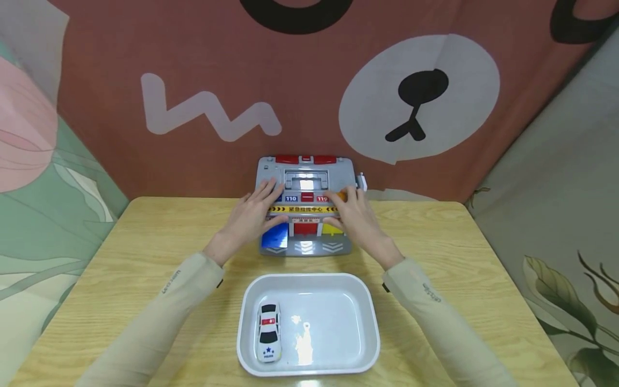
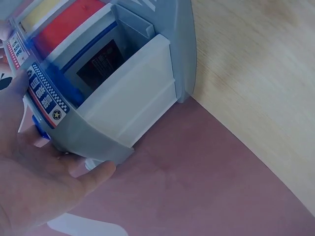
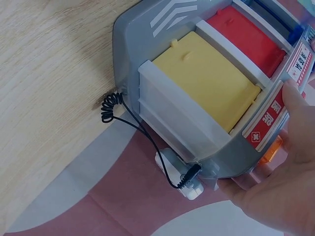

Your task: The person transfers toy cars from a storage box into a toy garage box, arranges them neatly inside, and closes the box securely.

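A grey toy garage (image 1: 304, 248) with 110 and 119 labels stands at the table's back edge. My left hand (image 1: 250, 214) grips its left top edge, thumb at the front ledge, fingers over the roof near a blue button (image 2: 39, 128). On the right, my right hand (image 1: 357, 217) holds the matching edge, thumb on the red-and-white sign (image 3: 266, 120), fingers by an orange button (image 3: 271, 149). The blue door (image 1: 275, 235) is swung outward; its bay (image 2: 101, 64) shows inside. Both the red door (image 3: 246, 39) and the yellow door (image 3: 206, 76) are closed.
In front of the garage lies a white tray (image 1: 309, 371) holding a toy police car (image 1: 268, 333) at its left. A white handset (image 3: 182, 174) with a coiled black cord (image 3: 112, 105) hangs on the garage's right side. A printed curtain (image 1: 309, 97) hangs behind the table.
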A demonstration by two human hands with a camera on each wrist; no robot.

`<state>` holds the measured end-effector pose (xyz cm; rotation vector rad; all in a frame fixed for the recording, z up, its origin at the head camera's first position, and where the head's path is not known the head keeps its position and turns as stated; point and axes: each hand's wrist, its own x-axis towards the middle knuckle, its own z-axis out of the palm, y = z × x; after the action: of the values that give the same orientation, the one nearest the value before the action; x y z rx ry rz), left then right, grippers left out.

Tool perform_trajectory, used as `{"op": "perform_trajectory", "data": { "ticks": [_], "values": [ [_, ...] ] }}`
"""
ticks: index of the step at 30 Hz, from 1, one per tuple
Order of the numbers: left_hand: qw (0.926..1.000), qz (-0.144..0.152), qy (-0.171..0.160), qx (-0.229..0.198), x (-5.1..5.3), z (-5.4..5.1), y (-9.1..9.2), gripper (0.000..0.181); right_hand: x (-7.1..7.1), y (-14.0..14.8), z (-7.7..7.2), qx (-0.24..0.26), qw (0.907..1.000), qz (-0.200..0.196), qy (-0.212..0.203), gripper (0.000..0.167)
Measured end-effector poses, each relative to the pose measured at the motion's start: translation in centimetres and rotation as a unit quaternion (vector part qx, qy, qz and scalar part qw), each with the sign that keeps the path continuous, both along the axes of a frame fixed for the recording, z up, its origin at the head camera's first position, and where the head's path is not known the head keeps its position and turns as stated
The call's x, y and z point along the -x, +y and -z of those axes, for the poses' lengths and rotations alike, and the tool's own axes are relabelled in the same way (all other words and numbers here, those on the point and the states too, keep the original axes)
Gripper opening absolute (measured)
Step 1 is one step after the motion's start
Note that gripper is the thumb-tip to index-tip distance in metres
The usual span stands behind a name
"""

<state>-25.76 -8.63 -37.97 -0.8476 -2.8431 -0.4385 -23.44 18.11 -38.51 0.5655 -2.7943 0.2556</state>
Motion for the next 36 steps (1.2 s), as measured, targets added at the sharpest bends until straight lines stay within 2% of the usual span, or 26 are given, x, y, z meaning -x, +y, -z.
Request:
{"op": "perform_trajectory", "data": {
  "ticks": [8,16,22,30,36],
  "values": [
    [1.0,0.0,-0.001,-0.002,-0.09,0.02,0.02,0.082,0.02,-0.05,0.16,0.004,1.0,-0.001,0.001,0.064],
    [0.9998,-0.001,0.021,0.001,-0.25,0.24,0.01,0.083,-0.02,0.05,-0.03,0.003,1.0,-0.005,0.004,0.064],
    [0.9998,-0.003,0.018,-0.007,-0.31,0.53,0.14,0.083,-0.15,0.3,0.03,-0.005,0.9999,-0.007,0.008,0.064],
    [0.9995,0.003,0.001,-0.03,-0.37,0.31,0.54,0.082,-0.35,0.89,-0.28,-0.011,0.9997,-0.016,0.014,0.063],
    [0.9982,0.004,-0.036,-0.047,-0.6,0.42,0.54,0.081,-0.75,0.65,-0.75,-0.018,0.9998,-0.012,-0.003,0.063]
  ]
}}
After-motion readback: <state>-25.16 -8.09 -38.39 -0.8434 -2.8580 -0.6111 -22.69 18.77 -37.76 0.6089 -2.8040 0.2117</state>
